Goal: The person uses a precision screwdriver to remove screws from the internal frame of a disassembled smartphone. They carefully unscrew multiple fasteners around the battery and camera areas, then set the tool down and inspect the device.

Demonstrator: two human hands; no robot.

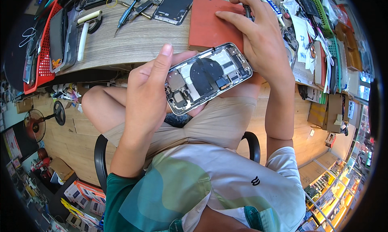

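An opened phone housing [204,79], its inner parts bare and a black round pad in its middle, lies tilted in my left hand [147,80]. The left thumb points up beside its edge, and the fingers pass behind it. Over a red block like a thick book [206,26], my right hand [262,34] reaches with thumb and index finger apart. A dark slim tool [247,11] shows in the gap between them; whether the other fingers touch it is hidden. Left of the red block lies a detached phone screen [173,5].
On the grey wood-grain table [105,46] lie a blue precision screwdriver [128,14] and a white-handled tool [83,42]. A red basket [46,46] stands at left. A white-and-blue tube [267,2], papers and parts crowd the right. My lap is below the phone.
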